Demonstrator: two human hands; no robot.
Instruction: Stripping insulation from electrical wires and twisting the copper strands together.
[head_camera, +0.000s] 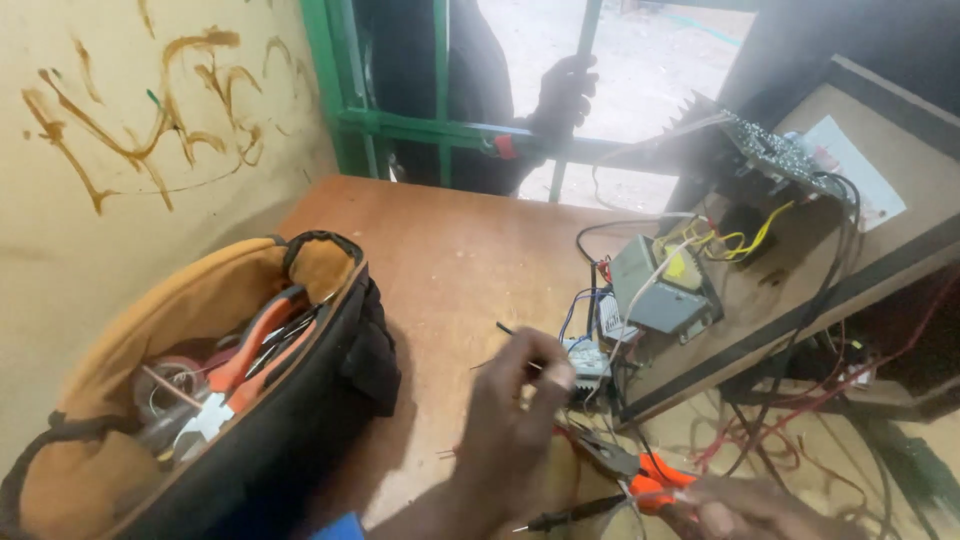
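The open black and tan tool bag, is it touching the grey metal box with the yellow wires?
Apart. The head view shows bare brown tabletop between the tool bag and the grey box.

Landmark: the slanted wooden board (790, 290) at the right.

White paper sheet (845, 165): lies flat near the board's upper end, just right of the circuit board; roughly rectangular, white with faint print too small to make out.

Small white label (612, 318): at the board's lower left edge, beside the grey box; narrow, upright, pale with dark marks, blurred.

Screens: none visible.
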